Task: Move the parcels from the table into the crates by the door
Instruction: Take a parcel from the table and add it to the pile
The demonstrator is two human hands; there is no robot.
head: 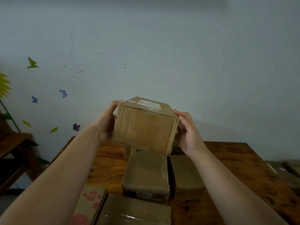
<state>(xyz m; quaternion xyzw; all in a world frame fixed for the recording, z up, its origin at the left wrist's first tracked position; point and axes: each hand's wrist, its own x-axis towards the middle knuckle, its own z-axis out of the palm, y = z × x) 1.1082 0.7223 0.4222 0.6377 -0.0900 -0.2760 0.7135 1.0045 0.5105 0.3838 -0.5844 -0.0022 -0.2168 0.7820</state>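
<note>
Cardboard, brown, creased: held parcel (144, 127), one item, with a shipping label on its top face. It is lifted clear above the wooden table (227, 159), level, in front of the pale wall.

Left hand (105, 125): clasps the parcel's left end, fingertips hooked over the top corner.
Right hand (188, 132): curled round the right end, thumb at the upper edge. The load is shared between the two.

Still on the table:
- long parcel (146, 172), directly under the held one, torn at its right edge;
- squat parcel (185, 172), just beside it on the right;
- pink-printed parcel (89, 202), near edge, left;
- taped parcel (133, 210), near edge, touching the pink-printed one;
- edge parcels (282, 169), far right, cut off by the frame — count unclear;
- one more box, mostly hidden behind the held parcel.

Crates and door: not in view, so the number already delivered cannot be told.

Progress, as a judgement: this parcel is picked up but not yet carried off — at least five remain, so most of the visible work lies ahead.
</note>
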